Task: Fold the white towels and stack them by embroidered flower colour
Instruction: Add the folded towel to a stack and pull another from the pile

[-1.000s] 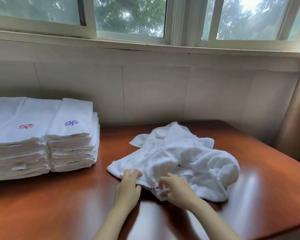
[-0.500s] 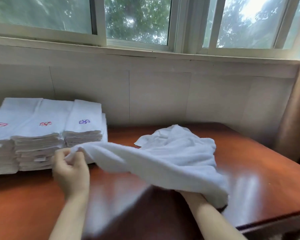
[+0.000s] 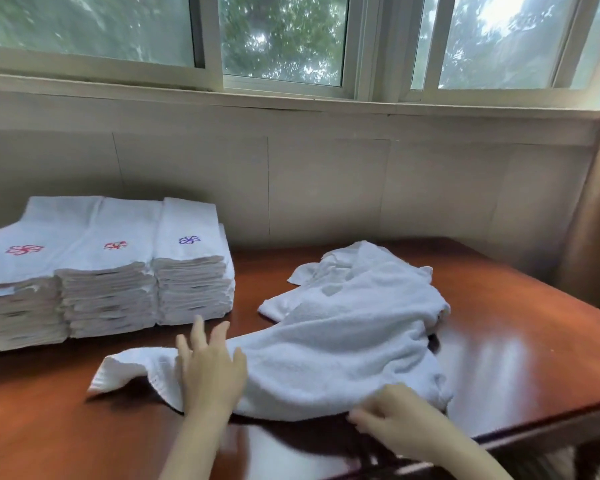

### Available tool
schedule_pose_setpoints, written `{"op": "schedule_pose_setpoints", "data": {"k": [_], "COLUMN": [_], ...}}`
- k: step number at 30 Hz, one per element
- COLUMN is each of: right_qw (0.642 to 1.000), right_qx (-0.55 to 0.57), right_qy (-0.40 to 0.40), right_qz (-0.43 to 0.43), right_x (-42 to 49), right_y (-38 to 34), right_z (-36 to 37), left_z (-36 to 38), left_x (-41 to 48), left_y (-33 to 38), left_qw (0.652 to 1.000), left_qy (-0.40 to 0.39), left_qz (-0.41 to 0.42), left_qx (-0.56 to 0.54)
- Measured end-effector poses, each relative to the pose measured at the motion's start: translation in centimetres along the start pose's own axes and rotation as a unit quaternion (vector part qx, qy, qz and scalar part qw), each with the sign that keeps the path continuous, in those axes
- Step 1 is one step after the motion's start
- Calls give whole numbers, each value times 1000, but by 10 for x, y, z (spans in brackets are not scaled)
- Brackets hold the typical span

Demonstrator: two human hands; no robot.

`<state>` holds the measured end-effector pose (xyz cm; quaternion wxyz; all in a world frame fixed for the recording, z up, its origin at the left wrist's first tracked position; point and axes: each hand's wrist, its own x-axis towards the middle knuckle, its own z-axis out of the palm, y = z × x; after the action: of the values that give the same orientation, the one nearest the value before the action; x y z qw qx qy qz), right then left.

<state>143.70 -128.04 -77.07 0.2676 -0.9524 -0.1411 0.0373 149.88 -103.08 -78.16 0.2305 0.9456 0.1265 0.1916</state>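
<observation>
White towel (image 3: pixel 326 358) lies open but bumpy on the brown table (image 3: pixel 49 427), near the front edge and right in front of the person. It looks like the step now is laying it flat, before any fold is made. The left hand (image 3: pixel 210 372) rests on top of the towel with its fingers straight and spread, pressing down, not grabbing. The right hand (image 3: pixel 395 420) is at the near edge of the towel with bent fingers. I cannot tell if it is pinching the edge or only touching it. Next, the corners need pulling out straight and the flower needs finding. Then the towel can go on the right folded pile: pink pile (image 3: pixel 25 250), red pile (image 3: pixel 115 245) or purple pile (image 3: pixel 189 240). More crumpled towels (image 3: pixel 361 271) wait behind.
</observation>
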Motion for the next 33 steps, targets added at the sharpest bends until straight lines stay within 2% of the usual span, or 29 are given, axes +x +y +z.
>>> {"op": "schedule_pose_setpoints", "data": {"k": [2,3,4,5,7,8,10,13,15,16,18,19,20,22,24,26,27,28,29,31,33], "right_qw": [973,957,953,954,952,950,947,942,967,980,998,999,998,990,984,976,970,966,966,972,979], "right_qx": [18,-10,-83,-165,-234,-237,-243,-264,-206,-165,-60,-8,34,98,147,149,101,20,-66,-140,-138], "right_qy": [230,289,284,229,103,86,113,145,124,96,36,7,-22,-65,-25,129,211,257,248,153,100], "right_qz": [16,27,58,103,171,186,180,147,88,57,-9,-34,-56,-81,-99,-96,-70,-28,29,115,108], "right_x": [19,30,42,53,67,71,74,69,61,56,47,44,42,39,41,46,51,56,60,65,69], "right_y": [15,22,25,33,51,54,52,23,0,-15,-44,-55,-63,-68,-62,-44,-32,-21,-11,-3,-9], "right_z": [-17,-20,-21,-14,7,17,34,53,67,72,79,82,85,87,77,62,53,44,38,36,48], "left_z": [14,22,29,35,41,41,36,34,33,31,25,22,20,23,25,22,19,18,18,19,19], "left_x": [-6,-8,-10,-13,-15,-13,-10,-8,-8,-7,-2,0,1,3,9,13,14,15,14,11,9], "left_y": [10,12,12,11,9,8,8,10,12,13,9,5,-1,-15,-27,-32,-34,-34,-35,-32,-24], "left_qw": [988,972,955,940,938,948,961,965,979,987,980,971,963,963,967,967,964,962,962,965,975], "left_qy": [-109,-176,-234,-272,-258,-216,-152,-127,-89,-71,-89,-122,-169,-241,-249,-245,-248,-252,-255,-246,-216], "left_qz": [112,153,180,195,211,213,198,174,156,143,98,80,70,68,54,32,26,22,21,25,48], "left_qx": [-5,10,36,66,97,102,119,147,94,20,-145,-191,-196,-101,-4,68,89,97,100,91,34]}}
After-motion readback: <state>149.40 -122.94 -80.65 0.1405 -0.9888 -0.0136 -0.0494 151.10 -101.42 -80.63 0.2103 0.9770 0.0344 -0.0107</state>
